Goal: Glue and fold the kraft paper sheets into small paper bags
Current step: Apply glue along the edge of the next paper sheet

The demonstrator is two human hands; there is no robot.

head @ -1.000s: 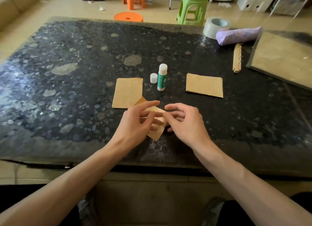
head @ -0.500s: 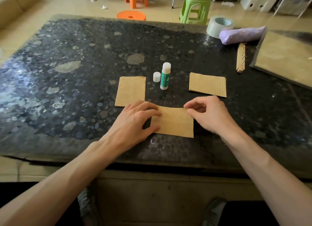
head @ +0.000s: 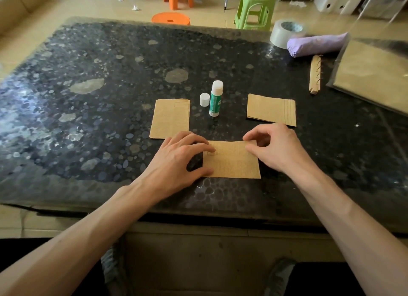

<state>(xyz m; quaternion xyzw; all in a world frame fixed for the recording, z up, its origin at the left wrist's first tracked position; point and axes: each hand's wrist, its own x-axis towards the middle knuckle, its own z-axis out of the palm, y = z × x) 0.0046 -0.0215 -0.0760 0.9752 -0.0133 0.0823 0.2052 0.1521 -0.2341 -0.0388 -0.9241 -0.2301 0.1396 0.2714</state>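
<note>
**Condition change.** One second ago both hands held the working sheet (head: 231, 161) off the table (head: 88, 119), tilted. Half a second ago it was laid down. It now lies flat, directly on the near side of the glue stick (head: 216, 99), long edges running left to right, and its position is unchanged since it was laid down.

**Left hand** (head: 176, 161). The fingers are spread and nearly straight. The fingertips press on the sheet's left end and the thumb lies at its near-left corner. The grip is unchanged over the last half second and acts as a clamp.

**Right hand** (head: 278, 147). Thumb and forefinger are closed narrowly on the far-right corner of the sheet, with the other fingers curled behind. Whether the corner is lifted cannot be told.

**Meaning for the task.** Positioning appears complete. The likely step in hand is the first fold or flap, started from the pinched corner against the clamped end. No glue on this sheet is visible.

**Supplies.** The white cap (head: 204, 99) stands just left of the glue stick and apart from it. One kraft stack (head: 170, 119) lies further left and a second kraft stack (head: 271, 110) lies to the right. Neither is touched.
</note>
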